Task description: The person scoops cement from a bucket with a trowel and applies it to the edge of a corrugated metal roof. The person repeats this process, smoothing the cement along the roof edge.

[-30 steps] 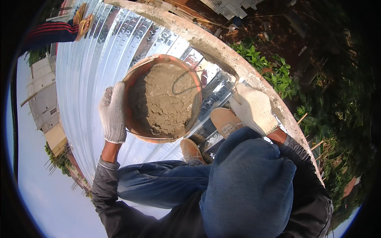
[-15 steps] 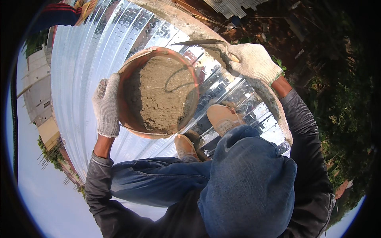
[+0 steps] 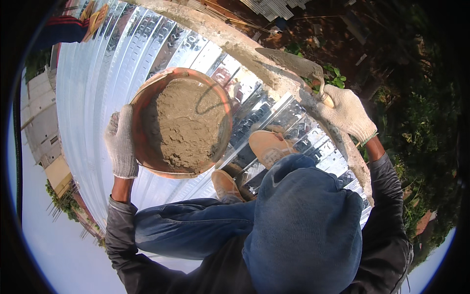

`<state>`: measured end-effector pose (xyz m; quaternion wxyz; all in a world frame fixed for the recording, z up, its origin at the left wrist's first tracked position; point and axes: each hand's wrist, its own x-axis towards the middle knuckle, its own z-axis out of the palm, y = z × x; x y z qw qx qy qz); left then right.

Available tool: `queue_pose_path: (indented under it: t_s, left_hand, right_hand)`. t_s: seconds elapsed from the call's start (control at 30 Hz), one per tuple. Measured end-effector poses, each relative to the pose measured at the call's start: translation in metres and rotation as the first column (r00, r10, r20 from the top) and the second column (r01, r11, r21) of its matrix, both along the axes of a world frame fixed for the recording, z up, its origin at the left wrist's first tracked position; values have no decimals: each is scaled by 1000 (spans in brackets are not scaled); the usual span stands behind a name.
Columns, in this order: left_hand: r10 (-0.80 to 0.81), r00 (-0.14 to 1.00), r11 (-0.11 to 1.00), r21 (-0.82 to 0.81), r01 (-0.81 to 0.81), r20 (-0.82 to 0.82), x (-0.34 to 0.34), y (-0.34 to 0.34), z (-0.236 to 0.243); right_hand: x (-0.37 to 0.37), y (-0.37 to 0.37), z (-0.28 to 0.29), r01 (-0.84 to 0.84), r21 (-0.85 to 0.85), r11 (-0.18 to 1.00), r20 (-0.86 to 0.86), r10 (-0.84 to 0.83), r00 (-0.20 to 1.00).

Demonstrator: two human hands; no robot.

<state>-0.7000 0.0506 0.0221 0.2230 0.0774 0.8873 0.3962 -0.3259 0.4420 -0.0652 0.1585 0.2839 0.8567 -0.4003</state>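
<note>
My left hand [image 3: 121, 142], in a pale knit glove, is closed on the left rim of an orange bucket [image 3: 142, 164]. Wet grey-brown mortar [image 3: 183, 122] fills much of it, and a thin curved shadow falls across the mortar. My right hand [image 3: 346, 112], gloved too, grips the handle of a trowel [image 3: 293, 62]. The trowel's blade points left over the rough mortared wall top [image 3: 245, 46], to the right of the bucket. A little mortar seems to coat the blade.
Shiny corrugated metal sheets [image 3: 105, 93] lie under the bucket and my shoes [image 3: 269, 147]. At the upper left shows another person's dark sleeve or trouser leg with red stripes [image 3: 63, 29]. Beyond the wall, ground with debris and plants [image 3: 335, 78] lies lower down.
My right hand has moved right with the trowel, from near the bucket's rim to over the wall edge. The bucket and left hand appear slightly lower and farther left.
</note>
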Motion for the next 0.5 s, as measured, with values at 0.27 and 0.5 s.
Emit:
queue_pose_path:
  t_s: [0.27, 0.5]
  left_hand:
    - [13, 1000, 1000, 10, -12, -27, 3, -1, 2]
    - [-1, 999, 1000, 28, 0, 37, 7, 12, 7]
  right_hand:
    - [-16, -82, -47, 92, 6, 996, 0, -92, 996]
    - [-5, -157, -76, 88, 356, 930, -200, -16, 980]
